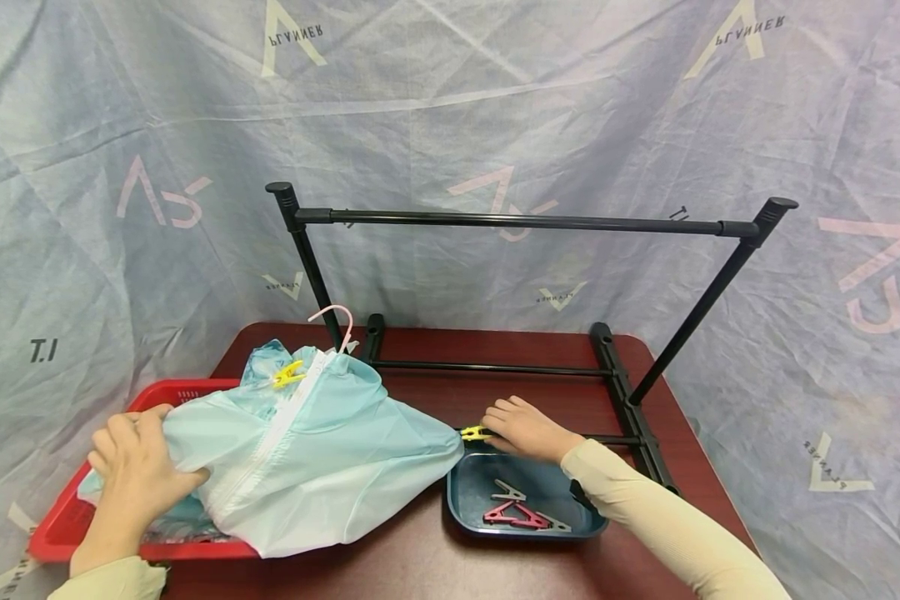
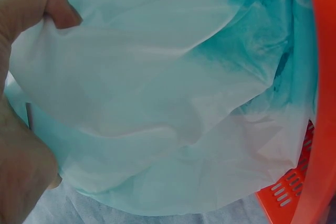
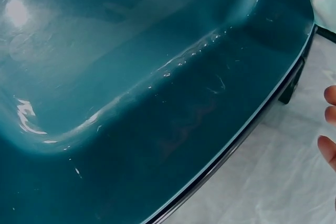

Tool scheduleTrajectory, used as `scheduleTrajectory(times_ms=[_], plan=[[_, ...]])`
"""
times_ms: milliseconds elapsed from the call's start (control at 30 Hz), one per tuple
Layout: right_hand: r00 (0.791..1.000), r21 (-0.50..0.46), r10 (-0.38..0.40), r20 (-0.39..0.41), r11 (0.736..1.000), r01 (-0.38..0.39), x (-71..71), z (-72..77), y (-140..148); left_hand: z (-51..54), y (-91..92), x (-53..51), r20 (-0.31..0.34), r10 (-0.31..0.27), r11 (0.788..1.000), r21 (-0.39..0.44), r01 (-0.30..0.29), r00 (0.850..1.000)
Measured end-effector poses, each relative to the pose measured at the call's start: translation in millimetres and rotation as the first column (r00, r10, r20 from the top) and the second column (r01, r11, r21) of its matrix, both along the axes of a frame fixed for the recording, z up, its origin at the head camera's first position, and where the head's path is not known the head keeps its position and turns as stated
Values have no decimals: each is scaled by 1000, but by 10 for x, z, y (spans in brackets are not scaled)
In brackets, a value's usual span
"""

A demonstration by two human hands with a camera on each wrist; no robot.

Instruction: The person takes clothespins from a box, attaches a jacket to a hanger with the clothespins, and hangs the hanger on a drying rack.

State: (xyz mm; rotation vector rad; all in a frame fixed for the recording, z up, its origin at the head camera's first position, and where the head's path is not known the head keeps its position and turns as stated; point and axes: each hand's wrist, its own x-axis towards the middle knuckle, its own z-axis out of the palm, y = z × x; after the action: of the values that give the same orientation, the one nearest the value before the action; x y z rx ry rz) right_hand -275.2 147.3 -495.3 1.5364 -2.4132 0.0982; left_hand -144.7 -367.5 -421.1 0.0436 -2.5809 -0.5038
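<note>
Fingers of the right hand [image 1: 528, 429] pinched a yellow clothespin [image 1: 474, 433], its front end touching the right-hand tip of a pale aqua garment [image 1: 345, 467]; could not tell whether it bit the cloth. Left hand [image 1: 131, 467]: thumb held wide of the fingers, fabric gripped between, at the garment's left side. Garment lay with a white strip slanting down its front, partly over a red basket [image 1: 56, 533], partly over the table [image 1: 397, 567]. Near its top, a second yellow clip [image 1: 288, 374] and a pink hanger hook [image 1: 347, 317] poking up. More aqua fabric [image 1: 183, 521] inside the basket. Just below the right hand, a dark blue tray [image 1: 471, 500] held pink clips [image 1: 528, 517] and grey clips [image 1: 508, 490]. Behind, a black rack [image 1: 510, 221] stood on the table, crossbar high. Beyond that, printed grey cloth [image 1: 420, 142] hung as backdrop.
</note>
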Motion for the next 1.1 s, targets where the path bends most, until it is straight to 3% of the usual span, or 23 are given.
scheduleTrajectory(times_ms=[467,1100], plan=[[998,-60,6,-56,998,-9,-6,21,-50,-6,-12,-6,8,1,1000,-2,0,1000],[993,-58,-40,-110,998,34,-3,64,-178,-7,-11,-6,-3,-8,1000,-2,8,1000]])
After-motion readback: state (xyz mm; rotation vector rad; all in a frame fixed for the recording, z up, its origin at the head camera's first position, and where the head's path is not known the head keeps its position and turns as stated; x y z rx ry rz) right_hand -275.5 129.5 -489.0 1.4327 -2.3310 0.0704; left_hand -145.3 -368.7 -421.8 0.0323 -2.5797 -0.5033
